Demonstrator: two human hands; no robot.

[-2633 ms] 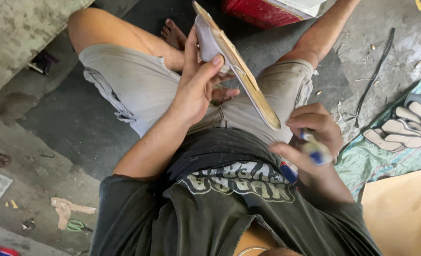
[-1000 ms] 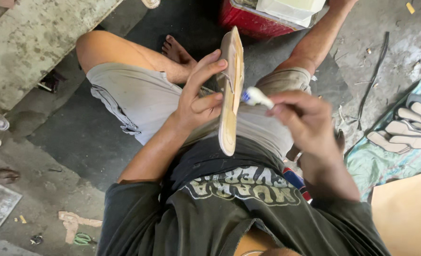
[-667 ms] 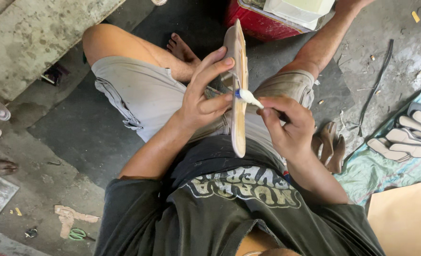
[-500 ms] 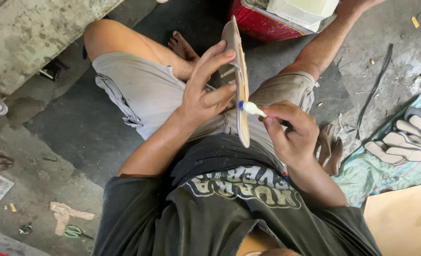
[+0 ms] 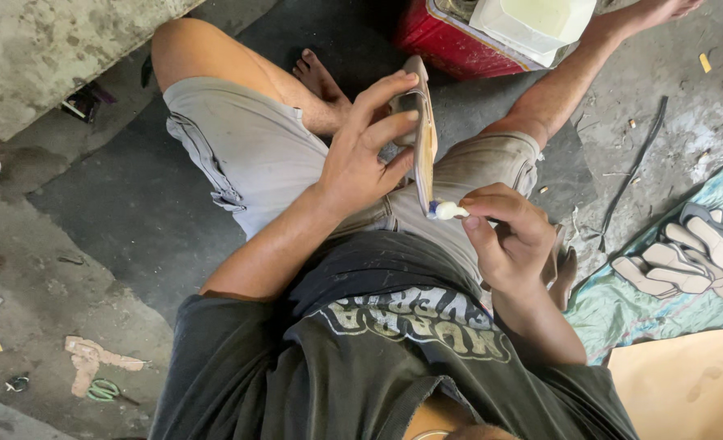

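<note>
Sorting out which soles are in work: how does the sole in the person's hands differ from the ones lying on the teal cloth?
The held sole stands on edge, upright, in the left hand; the soles on the cloth lie flat. The held sole is single; those overlap in a pile. A white-tipped tool in the right hand touches the held sole's lower end; nothing touches the pile. Both look pale tan.

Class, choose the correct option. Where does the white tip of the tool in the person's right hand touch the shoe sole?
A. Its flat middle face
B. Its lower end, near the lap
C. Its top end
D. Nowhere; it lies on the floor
B: the right hand presses the white tip against the lower end of the shoe sole, which the left hand holds upright.
</note>
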